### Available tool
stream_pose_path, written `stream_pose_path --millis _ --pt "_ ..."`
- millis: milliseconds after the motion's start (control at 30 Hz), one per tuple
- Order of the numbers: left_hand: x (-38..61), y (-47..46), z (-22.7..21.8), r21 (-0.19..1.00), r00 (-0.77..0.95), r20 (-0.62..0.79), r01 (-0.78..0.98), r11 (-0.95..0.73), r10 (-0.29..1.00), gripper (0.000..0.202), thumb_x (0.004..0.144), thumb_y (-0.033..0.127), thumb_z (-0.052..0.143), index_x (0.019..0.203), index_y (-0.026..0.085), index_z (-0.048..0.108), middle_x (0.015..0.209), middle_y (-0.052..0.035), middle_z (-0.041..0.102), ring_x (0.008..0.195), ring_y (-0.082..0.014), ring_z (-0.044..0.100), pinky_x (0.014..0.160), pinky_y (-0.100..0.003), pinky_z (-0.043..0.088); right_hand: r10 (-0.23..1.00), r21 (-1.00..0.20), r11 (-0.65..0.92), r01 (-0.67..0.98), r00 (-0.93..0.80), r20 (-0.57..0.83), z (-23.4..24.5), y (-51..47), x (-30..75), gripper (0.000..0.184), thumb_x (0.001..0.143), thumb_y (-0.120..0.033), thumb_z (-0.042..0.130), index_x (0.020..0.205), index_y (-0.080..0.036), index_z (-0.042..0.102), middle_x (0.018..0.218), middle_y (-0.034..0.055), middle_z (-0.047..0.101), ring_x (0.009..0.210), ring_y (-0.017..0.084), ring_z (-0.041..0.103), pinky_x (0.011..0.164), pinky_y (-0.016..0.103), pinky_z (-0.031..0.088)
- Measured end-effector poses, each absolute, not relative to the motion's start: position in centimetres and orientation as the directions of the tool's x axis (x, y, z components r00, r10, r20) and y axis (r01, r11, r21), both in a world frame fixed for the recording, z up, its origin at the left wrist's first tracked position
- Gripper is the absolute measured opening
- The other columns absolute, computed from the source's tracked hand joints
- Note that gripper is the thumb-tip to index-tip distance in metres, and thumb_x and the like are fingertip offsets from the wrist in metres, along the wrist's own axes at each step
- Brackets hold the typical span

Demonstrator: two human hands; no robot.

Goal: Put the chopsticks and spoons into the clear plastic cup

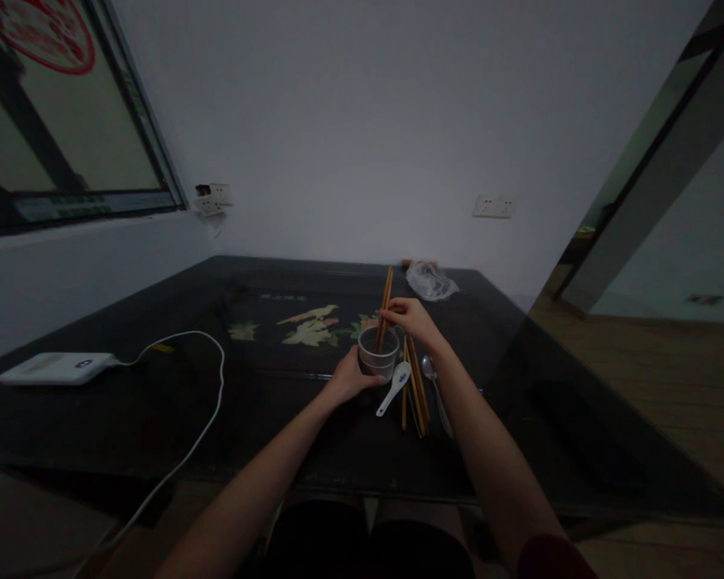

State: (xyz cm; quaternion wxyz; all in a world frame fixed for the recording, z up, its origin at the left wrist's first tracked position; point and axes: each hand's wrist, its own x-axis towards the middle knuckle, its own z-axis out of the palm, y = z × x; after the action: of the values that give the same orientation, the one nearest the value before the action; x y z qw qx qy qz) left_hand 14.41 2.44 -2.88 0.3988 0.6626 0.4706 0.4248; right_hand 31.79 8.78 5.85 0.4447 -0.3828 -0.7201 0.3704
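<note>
Seen from the head camera, a person's left hand [351,379] is curled against a clear cup [376,367] on a dark table [265,434], while the right hand [413,318] pinches wooden chopsticks [388,288], their lower ends inside the cup. Just right of the cup's near side lie a white spoon [394,389], loose chopsticks [419,392] and a metal spoon [439,398]; a plastic bag [429,281] sits beyond the cup to the right.

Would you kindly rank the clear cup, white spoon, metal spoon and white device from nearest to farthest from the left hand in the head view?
1. Clear cup: held in the left hand.
2. White spoon: just right of the hand.
3. Metal spoon: farther right, beyond the white spoon.
4. White device: far left.
</note>
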Motion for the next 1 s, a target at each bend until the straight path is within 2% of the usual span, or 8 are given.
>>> stream_pose_path --millis 233,700,1000 --pt "14.5 2.4 -2.8 0.929 0.187 0.191 0.283 -0.239 0.964 0.08 0.048 0.025 0.085 0.119 0.015 0.051 0.119 -0.0137 0.061 0.112 -0.0294 0.055 0.099 -0.043 0.039 0.905 -0.856 0.39 0.338 -0.311 0.29 5.7 8.4 31.4 0.026 0.073 -0.041 0.065 0.069 -0.015 0.062 0.065 0.004 0.067 0.058 0.015 0.063 0.054 0.024 0.049" --pt "14.5 2.5 -2.9 0.911 0.21 0.202 0.317 -0.263 0.956 0.081 0.051 0.025 0.084 0.123 0.014 0.048 0.122 -0.0143 0.058 0.113 -0.0288 0.055 0.098 -0.043 0.04 0.866 -0.729 0.494 0.473 -0.34 0.366 7.3 5.9 30.4 0.018 0.074 -0.033 0.065 0.066 -0.016 0.064 0.062 0.004 0.066 0.06 0.017 0.063 0.051 0.023 0.042" --pt "14.6 2.3 -2.6 0.922 0.211 0.202 0.289 -0.258 0.956 0.081 0.05 0.024 0.084 0.123 0.015 0.049 0.121 -0.0145 0.059 0.113 -0.0301 0.054 0.099 -0.045 0.039 0.882 -0.739 0.468 0.484 -0.301 0.361 6.5 6.9 30.7 0.017 0.074 -0.031 0.064 0.066 -0.016 0.062 0.062 0.0037 0.066 0.057 0.017 0.062 0.052 0.023 0.04"
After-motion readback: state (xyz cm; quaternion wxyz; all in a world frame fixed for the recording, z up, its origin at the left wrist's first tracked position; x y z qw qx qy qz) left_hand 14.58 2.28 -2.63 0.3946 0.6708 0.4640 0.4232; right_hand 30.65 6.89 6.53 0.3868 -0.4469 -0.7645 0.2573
